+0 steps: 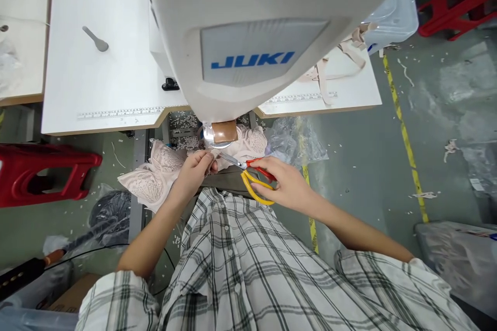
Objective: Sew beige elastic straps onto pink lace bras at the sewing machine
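Note:
A pale pink lace bra (153, 178) hangs below the head of a white sewing machine (267, 51), its cups spread to both sides of my left hand. My left hand (197, 169) pinches part of the bra just in front of the machine's needle area. In my right hand (285, 183) is a pair of scissors (258, 189) with one red and one yellow handle loop. The blades point left, and their tips are close to my left fingertips. Whether the blades touch the fabric I cannot tell.
White table tops (108, 77) with printed rulers flank the machine. Beige strips (322, 80) lie on the right one. Red stools (46, 173) stand at the left and far right. A clear plastic bag (298, 139) and scraps lie on the green floor. A bin (458, 258) is at lower right.

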`<state>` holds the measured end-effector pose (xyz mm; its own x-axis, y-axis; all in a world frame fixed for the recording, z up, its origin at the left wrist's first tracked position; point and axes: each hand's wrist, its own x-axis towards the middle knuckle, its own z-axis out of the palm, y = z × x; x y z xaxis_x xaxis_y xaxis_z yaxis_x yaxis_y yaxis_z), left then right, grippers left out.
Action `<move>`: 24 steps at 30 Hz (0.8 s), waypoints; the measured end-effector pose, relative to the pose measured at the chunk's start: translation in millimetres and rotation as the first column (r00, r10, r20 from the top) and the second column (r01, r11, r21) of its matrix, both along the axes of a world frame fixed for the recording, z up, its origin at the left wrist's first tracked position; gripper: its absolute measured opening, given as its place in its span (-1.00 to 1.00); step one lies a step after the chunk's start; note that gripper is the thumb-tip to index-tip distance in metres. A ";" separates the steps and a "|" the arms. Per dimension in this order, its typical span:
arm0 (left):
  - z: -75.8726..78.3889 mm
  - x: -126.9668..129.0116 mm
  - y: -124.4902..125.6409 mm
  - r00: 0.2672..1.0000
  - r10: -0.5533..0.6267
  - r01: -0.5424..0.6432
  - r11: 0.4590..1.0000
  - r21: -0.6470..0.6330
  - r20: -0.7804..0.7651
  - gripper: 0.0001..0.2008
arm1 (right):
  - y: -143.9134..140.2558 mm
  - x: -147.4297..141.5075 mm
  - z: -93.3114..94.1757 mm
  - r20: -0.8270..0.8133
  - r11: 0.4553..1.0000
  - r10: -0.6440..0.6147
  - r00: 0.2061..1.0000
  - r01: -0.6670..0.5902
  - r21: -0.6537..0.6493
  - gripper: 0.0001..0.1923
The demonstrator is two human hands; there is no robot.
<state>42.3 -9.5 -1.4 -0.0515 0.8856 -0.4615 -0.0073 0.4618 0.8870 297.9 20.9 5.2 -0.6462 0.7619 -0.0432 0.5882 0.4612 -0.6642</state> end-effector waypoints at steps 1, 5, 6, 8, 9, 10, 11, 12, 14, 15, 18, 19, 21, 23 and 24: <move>0.7 1.2 0.1 1.000 -0.010 0.010 1.000 0.003 -0.010 -0.66 | 0.6 -1.5 -0.4 0.006 1.000 0.004 1.000 -0.004 -0.006 -0.62; 2.5 4.7 -0.7 0.999 -0.030 0.030 0.999 0.010 -0.016 -0.67 | 4.9 -8.4 -1.7 0.032 0.999 0.030 0.999 -0.029 -0.045 -0.63; 2.2 4.6 -1.0 1.000 -0.024 0.024 1.000 0.007 0.000 -0.68 | 5.9 -9.2 -2.0 0.030 0.998 0.036 0.999 -0.034 -0.056 -0.63; 0.3 2.7 -1.8 0.998 -0.008 0.008 1.000 0.002 0.060 -0.72 | 7.1 -8.1 -3.1 0.016 0.996 0.046 0.999 -0.044 -0.084 -0.63; -1.1 0.9 -2.1 0.995 0.001 -0.001 1.000 -0.003 0.103 -0.74 | 7.2 -6.3 -3.9 0.004 0.994 0.044 0.999 -0.043 -0.098 -0.63; -2.9 -1.2 -2.6 0.988 0.009 -0.008 1.000 -0.008 0.151 -0.77 | 6.9 -3.8 -4.8 -0.009 0.993 0.035 0.999 -0.035 -0.111 -0.64; -4.8 -3.7 -3.0 0.979 0.023 -0.020 1.000 -0.014 0.200 -0.79 | 6.3 -0.9 -5.7 -0.019 0.992 0.012 1.000 -0.015 -0.123 -0.66; -6.7 -6.2 -3.4 0.968 0.039 -0.035 0.999 -0.022 0.247 -0.81 | 5.4 2.0 -6.5 -0.029 0.991 -0.022 0.999 0.018 -0.132 -0.67; -10.6 -10.6 -4.4 0.944 0.073 -0.061 0.997 -0.045 0.323 -0.82 | 3.1 6.3 -7.5 -0.046 0.987 -0.090 0.995 0.083 -0.138 -0.68; -12.4 -12.3 -4.9 0.934 0.087 -0.072 0.996 -0.056 0.347 -0.80 | 1.9 7.3 -7.6 -0.050 0.985 -0.103 0.993 0.095 -0.141 -0.66; -16.3 -14.6 -6.5 0.922 0.128 -0.114 0.992 -0.060 0.366 -0.73 | -0.8 4.6 -7.3 -0.054 0.989 -0.045 0.998 0.037 -0.141 -0.55; -17.1 -14.6 -7.0 0.922 0.142 -0.133 0.990 -0.049 0.360 -0.72 | -1.4 2.1 -7.5 -0.054 0.990 -0.017 0.998 0.009 -0.140 -0.52; -17.7 -13.9 -8.0 0.927 0.163 -0.166 0.986 -0.020 0.337 -0.70 | -2.0 -4.5 -8.4 -0.063 0.991 0.014 0.998 -0.022 -0.133 -0.50; -17.4 -13.0 -9.1 0.938 0.170 -0.181 0.983 0.011 0.302 -0.69 | -1.9 -12.1 -9.9 -0.082 0.992 0.022 0.996 -0.032 -0.126 -0.48; -16.9 -12.6 -9.7 0.946 0.167 -0.181 0.983 0.027 0.277 -0.68 | -1.6 -16.1 -10.7 -0.093 0.991 0.024 0.995 -0.036 -0.127 -0.48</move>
